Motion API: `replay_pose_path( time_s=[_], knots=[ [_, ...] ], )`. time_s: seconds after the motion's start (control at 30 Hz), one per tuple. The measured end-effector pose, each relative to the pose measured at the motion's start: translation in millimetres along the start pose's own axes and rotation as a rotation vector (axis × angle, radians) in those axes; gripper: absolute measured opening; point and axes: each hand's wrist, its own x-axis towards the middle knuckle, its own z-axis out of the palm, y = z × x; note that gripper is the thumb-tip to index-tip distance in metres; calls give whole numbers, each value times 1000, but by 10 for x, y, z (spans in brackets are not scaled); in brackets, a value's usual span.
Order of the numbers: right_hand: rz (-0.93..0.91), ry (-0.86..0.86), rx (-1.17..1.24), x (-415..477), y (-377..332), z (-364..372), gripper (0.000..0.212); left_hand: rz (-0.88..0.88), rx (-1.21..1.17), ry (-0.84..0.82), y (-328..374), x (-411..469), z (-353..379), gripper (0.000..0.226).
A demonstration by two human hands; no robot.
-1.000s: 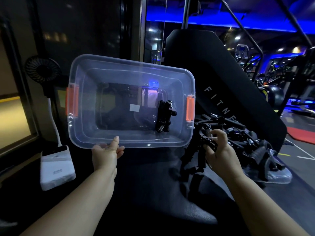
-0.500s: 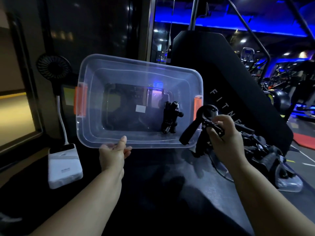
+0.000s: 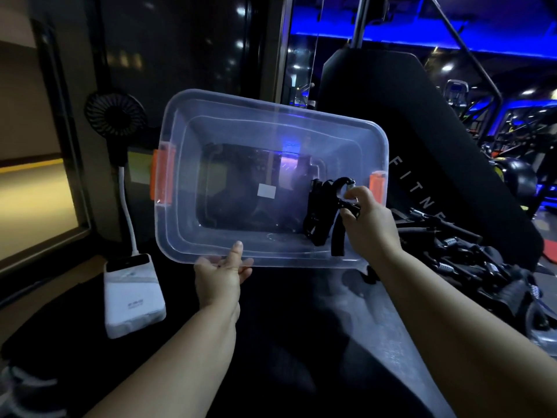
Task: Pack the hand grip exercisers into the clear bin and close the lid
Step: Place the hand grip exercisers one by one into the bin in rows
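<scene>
The right hand's fingertips [image 3: 353, 197] were pinched together on the sprung top of a black hand grip exerciser [image 3: 337, 236], its handles hanging down inside the mouth of the clear bin [image 3: 187, 233], close to the right end wall. The right hand [image 3: 369, 221] sat just over the bin's near rim. A second exerciser [image 3: 316, 218] lay against the bin's floor, touching or just beside the held one.

The left hand [image 3: 220, 279] gripped the near rim of the bin, thumb [image 3: 238, 251] laid up over the edge and the other fingers curled beneath, holding the bin tipped so its opening faced the camera. Orange latches [image 3: 162, 176] stood at both short ends.

To the right, more black exercisers [image 3: 470, 260] were heaped on the dark padded surface [image 3: 301, 342]. To the left lay a white power bank [image 3: 132, 297] with a small black fan [image 3: 116, 113] rising on a white stalk.
</scene>
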Motion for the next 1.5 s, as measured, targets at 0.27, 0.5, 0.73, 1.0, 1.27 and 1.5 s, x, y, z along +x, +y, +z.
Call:
replay_pose_path(
  time_s=[0.27, 0.5, 0.73, 1.0, 1.27, 1.5],
  knots=[
    [10, -140, -160, 162, -16, 283, 41, 21, -3, -11, 27, -44, 18, 30],
    [-25, -160, -260, 281, 6, 515, 39, 2, 16, -29, 57, -66, 22, 29],
    [-32, -165, -309, 458, 24, 690, 35, -23, 13, -10, 64, -53, 15, 28],
    [-40, -161, -324, 633, 24, 793, 40, -76, -17, 2, 38, -4, -25, 27],
    [-34, -84, -335, 754, -54, 883, 43, -91, -37, 8, 8, 30, -33, 23],
    [-17, -68, -387, 790, -65, 919, 32, -72, -27, -31, 19, 19, -19, 21]
  ],
)
